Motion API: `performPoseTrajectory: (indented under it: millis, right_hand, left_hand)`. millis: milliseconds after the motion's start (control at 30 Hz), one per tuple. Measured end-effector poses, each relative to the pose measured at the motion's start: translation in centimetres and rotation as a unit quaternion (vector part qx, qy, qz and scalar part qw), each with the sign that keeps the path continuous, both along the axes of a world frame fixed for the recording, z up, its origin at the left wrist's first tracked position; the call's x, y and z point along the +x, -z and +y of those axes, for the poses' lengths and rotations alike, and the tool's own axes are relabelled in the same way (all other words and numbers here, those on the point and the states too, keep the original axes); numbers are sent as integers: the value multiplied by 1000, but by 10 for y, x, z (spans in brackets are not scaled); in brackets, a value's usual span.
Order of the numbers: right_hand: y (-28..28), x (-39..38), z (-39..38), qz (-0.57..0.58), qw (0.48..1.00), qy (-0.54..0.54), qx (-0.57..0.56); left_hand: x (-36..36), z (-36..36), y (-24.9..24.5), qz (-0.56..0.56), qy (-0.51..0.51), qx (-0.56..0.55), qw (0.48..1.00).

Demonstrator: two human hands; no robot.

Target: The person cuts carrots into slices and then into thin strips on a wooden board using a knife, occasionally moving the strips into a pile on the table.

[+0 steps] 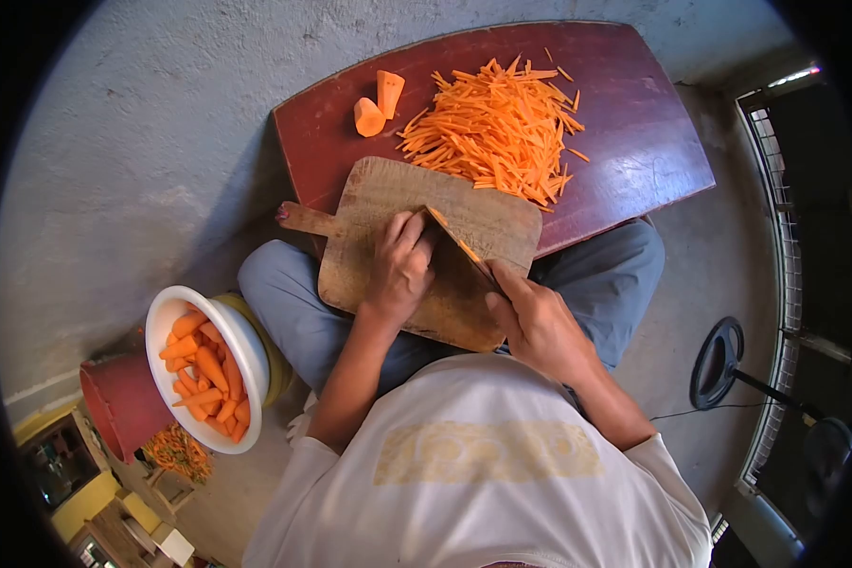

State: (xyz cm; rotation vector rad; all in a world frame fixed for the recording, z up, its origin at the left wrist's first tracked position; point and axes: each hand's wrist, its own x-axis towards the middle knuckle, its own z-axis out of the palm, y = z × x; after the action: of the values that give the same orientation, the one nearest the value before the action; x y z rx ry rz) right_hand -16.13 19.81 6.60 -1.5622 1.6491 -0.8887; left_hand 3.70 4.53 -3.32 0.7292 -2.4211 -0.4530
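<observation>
right fingers (509, 284) wrap the knife (484, 269) by its handle, carrot slivers (464, 246) on the blade; likely light, stiff, best gripped there | left fingers (405, 232) curl beside the blade (any pinch is hidden) | under both, wooden board (374, 199); beyond, shredded carrot (497, 133) on red bench (634, 142), then pale wall (161, 114)

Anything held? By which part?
Knife, by its handle end, in the right hand. Left hand is curled beside it; can't tell if it holds anything.
</observation>
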Motion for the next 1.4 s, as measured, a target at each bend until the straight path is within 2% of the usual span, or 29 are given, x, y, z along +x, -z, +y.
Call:
performPoseTrajectory:
  millis: [133,233,333,433,533,633,733,833,933,1033,1133,1233,1333,1400]
  right_hand:
    - [1,-4,-35,-10,997,-8,69]
    - [-1,-6,-31,-14,1000,-4,3]
    - [-4,-3,-19,-17,999,-6,51]
    - [13,2,-31,18,999,2,-34]
    - [6,1,-40,1,1000,-15,12]
    - [-1,1,-23,-15,998,-5,55]
    - [14,6,-34,7,1000,-1,-8]
    - [10,6,-43,-24,1000,-5,17]
    - [9,7,-29,-45,999,5,-22]
    - [12,8,-36,-23,999,7,34]
    - [10,7,-42,-47,999,8,26]
    - [18,7,-31,-28,998,11,-47]
    - [11,8,-36,-24,999,8,45]
    - [6,8,-38,-39,999,10,33]
  left_hand:
    - [-1,0,0,22,-13,26,999]
    - [-4,-2,3,21,-26,-4,999]
    - [-6,-1,-7,57,-20,0,998]
    - [-6,-3,-1,52,-29,14,998]
    - [-6,-5,1,56,-33,-2,998]
    - [-8,-5,-3,106,-29,1,994]
    - [-8,-4,-1,99,-45,16,994]
    - [-7,-5,-1,84,-53,25,995]
    - [-7,-4,-2,106,-56,19,993]
    - [-7,-4,1,103,-59,40,992]
    - [-7,-4,2,88,-73,30,993]
    - [-8,-3,0,110,-72,31,991]
    - [-6,-4,1,104,-66,47,991]
    - [-6,-2,3,99,-67,51,991]
